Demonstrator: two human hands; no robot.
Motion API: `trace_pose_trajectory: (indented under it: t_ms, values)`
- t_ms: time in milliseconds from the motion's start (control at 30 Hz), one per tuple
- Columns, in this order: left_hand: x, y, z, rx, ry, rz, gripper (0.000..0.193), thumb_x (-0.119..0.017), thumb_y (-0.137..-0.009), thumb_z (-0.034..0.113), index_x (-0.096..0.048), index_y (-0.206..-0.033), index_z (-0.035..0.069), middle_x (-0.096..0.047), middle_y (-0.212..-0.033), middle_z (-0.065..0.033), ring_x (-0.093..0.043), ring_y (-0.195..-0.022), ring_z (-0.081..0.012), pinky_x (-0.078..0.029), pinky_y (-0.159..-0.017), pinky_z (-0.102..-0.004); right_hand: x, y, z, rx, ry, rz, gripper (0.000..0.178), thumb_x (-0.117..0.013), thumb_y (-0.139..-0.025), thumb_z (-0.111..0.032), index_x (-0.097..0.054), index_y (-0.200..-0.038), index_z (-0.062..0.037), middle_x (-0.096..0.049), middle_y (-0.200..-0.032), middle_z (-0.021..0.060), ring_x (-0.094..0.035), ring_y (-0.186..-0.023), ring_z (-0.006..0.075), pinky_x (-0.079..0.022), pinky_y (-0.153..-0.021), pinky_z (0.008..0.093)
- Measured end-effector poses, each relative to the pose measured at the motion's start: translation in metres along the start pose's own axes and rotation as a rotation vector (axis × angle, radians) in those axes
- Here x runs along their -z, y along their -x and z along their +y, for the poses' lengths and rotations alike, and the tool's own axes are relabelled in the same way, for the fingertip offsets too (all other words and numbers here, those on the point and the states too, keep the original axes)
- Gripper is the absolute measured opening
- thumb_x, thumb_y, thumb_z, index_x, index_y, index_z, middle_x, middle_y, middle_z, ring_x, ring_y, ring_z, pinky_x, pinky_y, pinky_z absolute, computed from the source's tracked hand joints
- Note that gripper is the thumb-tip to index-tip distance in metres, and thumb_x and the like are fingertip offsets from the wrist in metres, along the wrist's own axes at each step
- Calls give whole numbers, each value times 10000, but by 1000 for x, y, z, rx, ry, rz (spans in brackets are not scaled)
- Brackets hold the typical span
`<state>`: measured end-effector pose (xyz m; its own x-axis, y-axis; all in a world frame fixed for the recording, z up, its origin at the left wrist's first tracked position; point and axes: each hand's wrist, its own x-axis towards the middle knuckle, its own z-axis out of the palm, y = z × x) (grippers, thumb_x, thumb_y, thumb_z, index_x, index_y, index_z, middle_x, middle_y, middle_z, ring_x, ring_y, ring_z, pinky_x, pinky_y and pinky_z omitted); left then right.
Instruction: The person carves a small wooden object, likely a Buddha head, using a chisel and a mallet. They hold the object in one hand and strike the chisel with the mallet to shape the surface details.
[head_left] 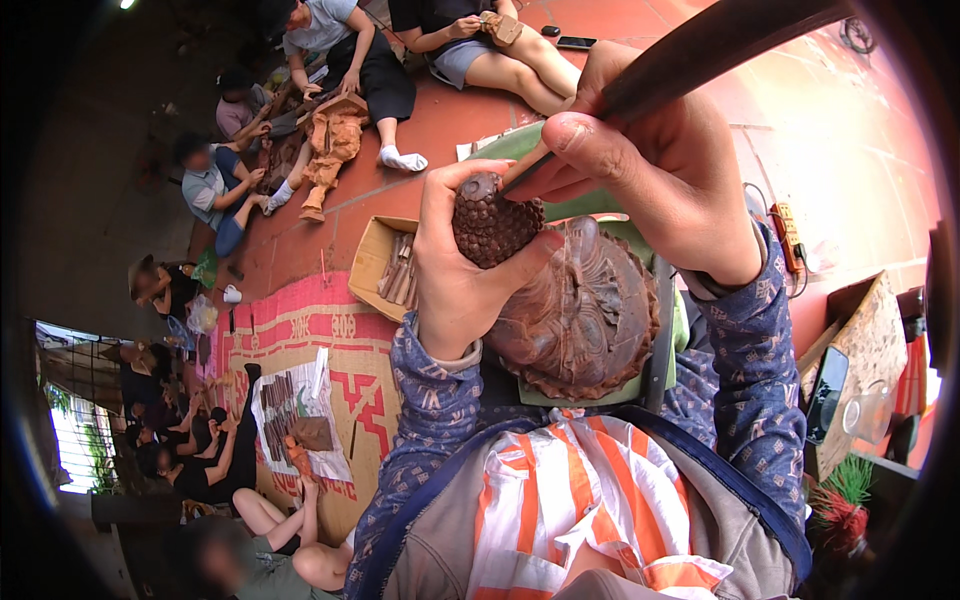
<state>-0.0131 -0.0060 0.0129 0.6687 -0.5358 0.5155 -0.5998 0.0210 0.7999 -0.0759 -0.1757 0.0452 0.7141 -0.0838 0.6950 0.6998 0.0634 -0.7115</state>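
Observation:
In my lap lies a dark brown wooden carving of a figure (575, 315), with a head (490, 225) covered in small round knobs and folds cut into its body. My left hand (462, 280) wraps round the knobbed head, thumb on one side and forefinger across the top. Above it, my right hand (665, 165) pinches a slender tool with a long dark handle (720, 50) that runs to the upper right. Its pale lower part and narrow dark tip reach the head between my left fingers; the exact kind of tool is unclear. Green cloth (600, 200) lies beneath the carving.
A yellowish box of tool handles (375, 255) stands left of my left hand. Farther left, a patterned mat (345, 335) bears several tools on paper (322, 375). Several people sit around, one beside an orange-brown carved statue (333, 145). To the right are a power strip (788, 235) and a wooden stand (865, 340) with a phone (826, 392).

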Motion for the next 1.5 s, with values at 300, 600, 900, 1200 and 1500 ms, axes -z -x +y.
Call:
trace_pose_trajectory:
  t_ms: [300, 600, 900, 1200, 1500]
  values:
    - [0, 1, -5, -30, -4, 12, 555, -819, -712, 88, -476, -1145, 35, -585, -1078, -91, -592, -976, -155, -484, -857, -291, -4, 0, -5, 28, 268, -30, 106, -546, -932, -17, -502, -870, 56, -593, -882, 114, -643, -1013, 254, -605, -716, 311]
    - [2, 2, -5, -49, -47, -2, 544, -815, -730, 119, -473, -1145, 33, -605, -992, -68, -600, -903, -124, -494, -794, -276, 2, -17, -20, 64, 386, -242, 97, -583, -904, 17, -512, -840, 28, -516, -784, 30, -597, -781, 110, -503, -681, 244]
    - [4, 2, -4, -44, -79, -40, 562, -822, -744, 187, -477, -1158, 28, -584, -960, -63, -590, -843, -105, -488, -750, -264, 30, -50, -27, -120, -110, -713, 190, -668, -897, -153, -583, -935, 13, -580, -731, 31, -530, -633, 132, -406, -550, 261]
    - [1, 2, -4, 6, 38, 11, 573, -834, -720, 161, -485, -1155, 30, -586, -1000, -52, -583, -873, -112, -480, -789, -261, 28, -19, 9, -86, -149, -214, 280, -555, -950, -269, -457, -878, -17, -644, -793, 155, -696, -762, 249, -583, -645, 308]
    - [2, 2, -6, 35, 47, 15, 609, -858, -690, 182, -477, -1141, 32, -568, -984, -40, -568, -880, -104, -473, -799, -253, 25, -22, 38, -94, -280, -191, 190, -599, -926, -148, -505, -891, 14, -637, -821, 127, -692, -814, 233, -584, -708, 315]
